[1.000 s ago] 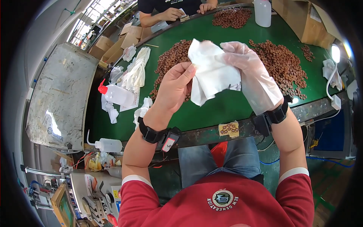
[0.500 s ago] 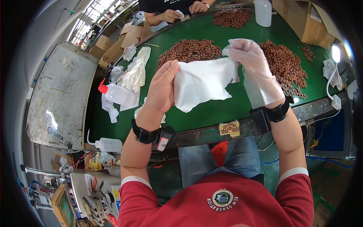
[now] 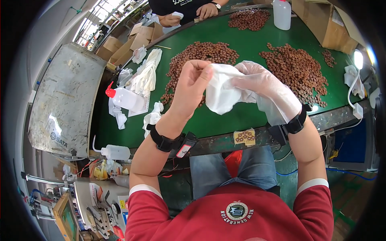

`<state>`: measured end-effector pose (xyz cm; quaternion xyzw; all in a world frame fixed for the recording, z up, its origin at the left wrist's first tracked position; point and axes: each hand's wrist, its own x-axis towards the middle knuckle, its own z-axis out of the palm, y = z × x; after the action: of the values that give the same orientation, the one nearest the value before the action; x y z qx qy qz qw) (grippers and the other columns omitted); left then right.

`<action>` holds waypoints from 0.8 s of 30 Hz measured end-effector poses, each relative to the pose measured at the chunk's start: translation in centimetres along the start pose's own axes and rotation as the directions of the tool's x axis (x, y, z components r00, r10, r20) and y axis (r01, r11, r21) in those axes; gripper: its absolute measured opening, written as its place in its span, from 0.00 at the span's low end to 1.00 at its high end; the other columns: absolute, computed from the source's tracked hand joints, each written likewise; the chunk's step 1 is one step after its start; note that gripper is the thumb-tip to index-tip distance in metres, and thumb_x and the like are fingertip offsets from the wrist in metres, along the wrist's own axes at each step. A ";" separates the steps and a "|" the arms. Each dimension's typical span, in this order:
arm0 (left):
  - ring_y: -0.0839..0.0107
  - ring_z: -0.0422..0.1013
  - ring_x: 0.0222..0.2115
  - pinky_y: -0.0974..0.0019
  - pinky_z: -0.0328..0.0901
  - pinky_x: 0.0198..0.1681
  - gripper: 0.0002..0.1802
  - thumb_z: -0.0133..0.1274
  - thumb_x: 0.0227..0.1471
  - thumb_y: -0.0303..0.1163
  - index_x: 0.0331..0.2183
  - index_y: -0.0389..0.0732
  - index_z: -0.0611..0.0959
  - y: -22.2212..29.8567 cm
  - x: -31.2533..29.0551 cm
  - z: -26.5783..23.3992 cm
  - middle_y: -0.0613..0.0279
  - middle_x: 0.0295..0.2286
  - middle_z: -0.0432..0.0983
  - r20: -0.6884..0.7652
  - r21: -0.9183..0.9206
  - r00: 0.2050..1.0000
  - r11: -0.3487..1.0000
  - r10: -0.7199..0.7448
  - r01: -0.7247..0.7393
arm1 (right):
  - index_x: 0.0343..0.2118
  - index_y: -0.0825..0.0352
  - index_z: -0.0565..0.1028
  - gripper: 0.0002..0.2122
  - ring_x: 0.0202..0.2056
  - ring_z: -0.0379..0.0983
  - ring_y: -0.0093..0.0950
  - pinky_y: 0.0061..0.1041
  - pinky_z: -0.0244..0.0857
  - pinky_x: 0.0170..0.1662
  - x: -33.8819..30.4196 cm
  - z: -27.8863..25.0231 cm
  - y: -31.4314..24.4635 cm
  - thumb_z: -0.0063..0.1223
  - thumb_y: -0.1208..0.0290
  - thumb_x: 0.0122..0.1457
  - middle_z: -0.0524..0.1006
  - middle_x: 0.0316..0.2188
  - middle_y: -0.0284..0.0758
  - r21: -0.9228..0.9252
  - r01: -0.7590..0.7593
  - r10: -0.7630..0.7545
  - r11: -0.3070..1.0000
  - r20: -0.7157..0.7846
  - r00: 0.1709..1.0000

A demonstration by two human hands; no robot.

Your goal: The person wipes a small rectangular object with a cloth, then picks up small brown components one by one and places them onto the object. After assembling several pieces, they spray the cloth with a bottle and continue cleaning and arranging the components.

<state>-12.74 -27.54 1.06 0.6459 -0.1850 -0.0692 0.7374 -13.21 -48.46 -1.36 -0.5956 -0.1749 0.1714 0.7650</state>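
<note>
A white cloth (image 3: 219, 96) hangs bunched between my hands above the green table (image 3: 181, 132). My left hand (image 3: 188, 86) is bare and pinches the cloth's upper left edge between thumb and fingers. Around my right hand (image 3: 261, 80) is a loose clear plastic glove; its fingers close on the cloth's right side, with the fingertips partly hidden in the folds. Behind the hands lies a pile of small brown ring-like pieces (image 3: 201, 52). A second pile of brown pieces (image 3: 297, 68) spreads to the right of my gloved hand.
At left are white gloves (image 3: 146, 74), a red-topped bottle (image 3: 126, 100) and a squeeze bottle (image 3: 116, 152). A small block with brown rings (image 3: 244, 137) sits at the near edge. Across the table is another person's hand (image 3: 207, 11). A lamp (image 3: 358, 59) and cardboard box (image 3: 335, 32) stand right.
The cloth, spread out between my hands before, is now gathered and folded. My left hand has moved right, and my right hand has come lower, its fingers turned toward the left one.
</note>
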 end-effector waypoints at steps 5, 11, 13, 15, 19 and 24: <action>0.80 0.69 0.36 0.74 0.65 0.41 0.12 0.54 0.57 0.29 0.42 0.37 0.73 0.1 -0.6 -0.3 0.66 0.35 0.74 -0.022 0.200 1.000 0.980 -0.005 0.009 | 0.35 0.68 0.71 0.10 0.31 0.71 0.18 0.17 0.66 0.33 0.7 0.9 0.7 0.59 0.74 0.52 0.74 0.32 0.30 0.009 0.026 -0.026 1.000 0.016 1.000; 0.77 0.71 0.37 0.71 0.67 0.42 0.15 0.55 0.56 0.29 0.44 0.37 0.73 -1.0 -0.1 -1.5 0.63 0.38 0.75 -0.033 0.178 0.999 0.984 -0.015 0.020 | 0.38 0.67 0.70 0.10 0.31 0.72 0.19 0.17 0.66 0.34 -1.1 3.0 -0.3 0.57 0.73 0.54 0.74 0.32 0.30 0.242 -0.050 0.077 0.969 -0.101 0.992; 0.76 0.72 0.37 0.70 0.67 0.42 0.15 0.54 0.56 0.31 0.45 0.37 0.73 -0.6 -0.7 -2.1 0.63 0.38 0.75 -0.068 0.250 0.997 0.967 -0.042 0.058 | 0.38 0.67 0.70 0.11 0.32 0.72 0.19 0.18 0.66 0.37 -1.3 3.4 -0.5 0.57 0.73 0.54 0.74 0.32 0.29 0.378 -0.013 0.078 0.926 -0.157 0.984; 0.74 0.72 0.37 0.69 0.67 0.41 0.17 0.53 0.58 0.34 0.47 0.37 0.72 -0.1 -1.3 -2.6 0.61 0.38 0.75 -0.133 0.393 0.987 0.910 -0.088 0.134 | 0.40 0.68 0.70 0.11 0.34 0.72 0.19 0.17 0.65 0.38 -1.0 3.5 -0.2 0.57 0.73 0.54 0.74 0.34 0.29 0.352 0.045 0.033 0.935 -0.212 0.977; 0.74 0.72 0.37 0.67 0.68 0.42 0.19 0.53 0.58 0.37 0.46 0.37 0.72 0.6 -2.2 -1.3 0.60 0.40 0.74 0.098 -0.072 0.861 0.860 -0.499 0.506 | 0.44 0.70 0.70 0.15 0.37 0.71 0.18 0.17 0.65 0.40 0.3 2.3 0.4 0.57 0.73 0.55 0.76 0.37 0.31 0.200 0.149 -0.108 0.968 -0.205 0.973; 0.70 0.73 0.40 0.62 0.69 0.44 0.21 0.51 0.59 0.40 0.50 0.38 0.70 -1.0 -2.2 -0.9 0.58 0.43 0.73 0.245 -0.397 0.910 0.822 -0.334 0.408 | 0.51 0.74 0.69 0.22 0.43 0.68 0.18 0.18 0.63 0.42 0.7 1.9 1.2 0.57 0.71 0.54 0.72 0.48 0.34 -0.048 0.209 -0.204 0.977 0.090 0.975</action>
<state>-14.30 -26.09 -0.37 0.4780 -0.0953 -0.3048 0.8182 -13.57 -46.22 -2.03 -0.5880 -0.2729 0.1108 0.7533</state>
